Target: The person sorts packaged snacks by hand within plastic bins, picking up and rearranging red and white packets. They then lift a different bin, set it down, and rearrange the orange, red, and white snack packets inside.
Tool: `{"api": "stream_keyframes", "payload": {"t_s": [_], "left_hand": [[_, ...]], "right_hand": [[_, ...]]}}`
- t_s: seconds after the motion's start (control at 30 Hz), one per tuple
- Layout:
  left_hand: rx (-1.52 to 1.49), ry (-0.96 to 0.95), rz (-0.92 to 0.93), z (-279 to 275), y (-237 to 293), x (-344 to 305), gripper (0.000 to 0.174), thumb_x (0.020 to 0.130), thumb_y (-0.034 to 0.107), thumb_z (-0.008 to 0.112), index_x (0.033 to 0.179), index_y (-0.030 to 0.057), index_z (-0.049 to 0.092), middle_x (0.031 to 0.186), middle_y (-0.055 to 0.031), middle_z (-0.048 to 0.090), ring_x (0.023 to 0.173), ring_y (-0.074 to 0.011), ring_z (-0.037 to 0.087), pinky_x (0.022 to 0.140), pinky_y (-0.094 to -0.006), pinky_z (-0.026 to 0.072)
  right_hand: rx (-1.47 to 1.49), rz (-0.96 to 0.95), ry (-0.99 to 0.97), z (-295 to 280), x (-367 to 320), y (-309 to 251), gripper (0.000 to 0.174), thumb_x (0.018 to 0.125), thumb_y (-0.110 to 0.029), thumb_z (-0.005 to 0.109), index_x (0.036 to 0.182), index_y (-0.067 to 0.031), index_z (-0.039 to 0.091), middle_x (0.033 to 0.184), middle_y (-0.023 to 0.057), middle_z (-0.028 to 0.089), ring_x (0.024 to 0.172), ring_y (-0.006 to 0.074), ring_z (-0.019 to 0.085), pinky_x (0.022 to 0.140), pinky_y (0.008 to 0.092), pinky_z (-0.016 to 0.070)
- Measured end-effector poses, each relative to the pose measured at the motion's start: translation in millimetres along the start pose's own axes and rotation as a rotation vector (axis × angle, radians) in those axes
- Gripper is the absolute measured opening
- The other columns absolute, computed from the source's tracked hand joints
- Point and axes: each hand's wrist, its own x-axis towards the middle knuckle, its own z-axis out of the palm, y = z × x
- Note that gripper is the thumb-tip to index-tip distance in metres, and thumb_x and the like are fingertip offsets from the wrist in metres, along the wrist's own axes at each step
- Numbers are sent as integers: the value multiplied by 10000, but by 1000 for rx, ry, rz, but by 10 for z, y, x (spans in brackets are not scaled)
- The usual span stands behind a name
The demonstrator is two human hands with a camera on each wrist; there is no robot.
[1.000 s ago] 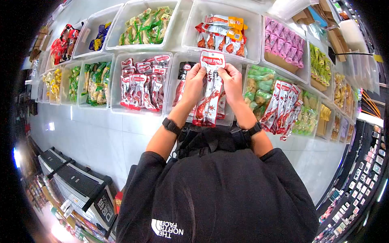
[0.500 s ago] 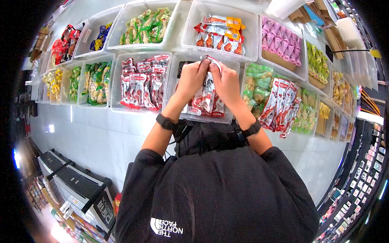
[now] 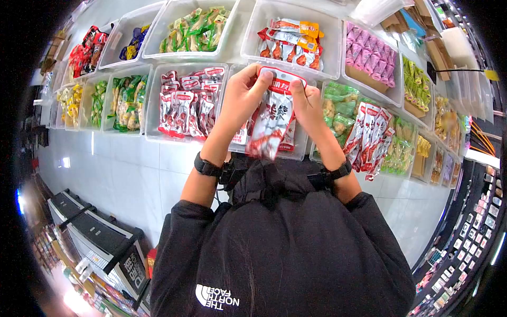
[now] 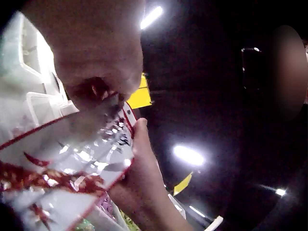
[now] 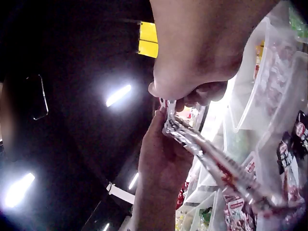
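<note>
Both hands hold one red-and-white packet (image 3: 272, 119) by its top edge, over a clear bin of similar packets. The left hand (image 3: 244, 95) pinches the top left corner, thumb on the front; the right hand (image 3: 308, 105) pinches the top right, its thumb also in front. The left wrist view has the shiny packet (image 4: 72, 163) slanting below the left hand (image 4: 103, 53), with the right hand (image 4: 147, 178) beyond. From the right wrist, the packet (image 5: 216, 163) appears edge-on beneath the right hand (image 5: 197, 53), opposite the left hand (image 5: 161, 168).
A bin of red-and-white packets (image 3: 182, 113) stands to the left. Beyond are bins of orange-red packets (image 3: 290, 47) and pink packets (image 3: 369, 55). Several red packets (image 3: 369, 134) lie over green ones at the right. A black crate (image 3: 105, 238) stands lower left.
The hands, close together half a second ago, are now farther apart. The packet's top, bunched and covered by the fingers then, is spread flat between them, and its front shows.
</note>
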Motion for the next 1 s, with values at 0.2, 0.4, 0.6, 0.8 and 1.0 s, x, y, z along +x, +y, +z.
{"api": "stream_keyframes", "payload": {"t_s": [0.2,0.4,0.6,0.8,1.0], "left_hand": [[-448,130,-243,154,15,-23,336,944,286,464,868,-10,603,778,-15,610,660,-55,534,585,-212,428],[-782,198,-427,279,-53,-46,352,944,318,455,900,5,610,853,-75,657,731,-106,618,657,-248,491],[-638,110,-439,226,-243,-35,336,942,328,460,859,36,605,741,2,602,667,-64,551,641,-206,443],[-180,-335,-157,156,-535,-275,229,943,269,463,939,48,521,784,42,457,721,-32,404,635,-193,364],[151,-248,-184,162,-676,-413,220,913,198,484,820,-1,478,641,-74,499,588,-163,470,560,-307,382]], "right_hand": [[-66,-157,145,111,81,-109,435,937,-369,470,643,-54,529,559,-72,415,539,24,357,458,227,279],[698,200,345,304,7,-79,371,930,-347,497,688,-79,582,581,-93,466,508,-18,350,440,179,260],[566,194,299,150,56,104,354,910,-344,527,777,-28,617,687,3,614,547,52,533,495,209,430],[1115,327,257,-128,217,276,412,889,-366,533,1061,7,556,996,133,635,855,251,629,765,388,513],[1105,417,267,-262,208,468,430,927,-432,415,1015,-40,570,959,94,639,833,207,612,769,365,487]]}}
